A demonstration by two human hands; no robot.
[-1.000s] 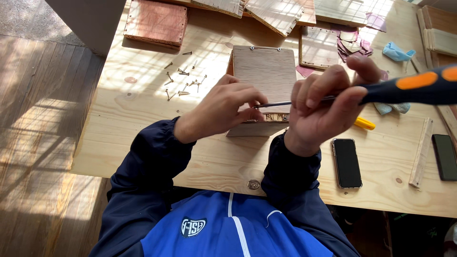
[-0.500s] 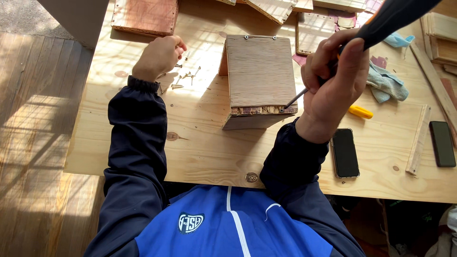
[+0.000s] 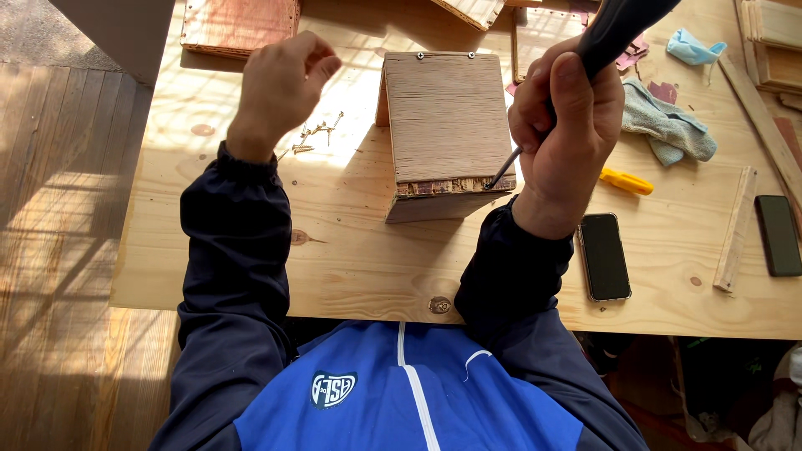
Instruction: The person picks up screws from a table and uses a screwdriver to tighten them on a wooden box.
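The right hand (image 3: 568, 125) is wrapped tight around the dark handle of a screwdriver (image 3: 614, 29), thumb laid along the grip, and the thin metal shaft slants down to about seven o'clock from the fist until its tip touches the near top edge of a small wooden box (image 3: 447, 125). That box stands in the middle of the pale plank table (image 3: 351, 259), directly at twelve o'clock from the person's chest, its broad plywood face tilted toward the camera and a strip of reddish layered edge showing along the near side. The left hand (image 3: 280, 83) hovers at about ten o'clock from the box, fingers curled loosely inward and thumb tucked; whether it pinches anything between the fingertips cannot be told. Just beside it, toward the box, lies a scatter of small screws (image 3: 317, 134) on the tabletop. At three o'clock from the right wrist a yellow tool (image 3: 626, 180) rests on the wood, and just below it a black phone (image 3: 604, 255) lies flat. A grey-green cloth (image 3: 668, 125) is bunched at two o'clock from the box, well apart from a second phone (image 3: 779, 235) near the right edge.
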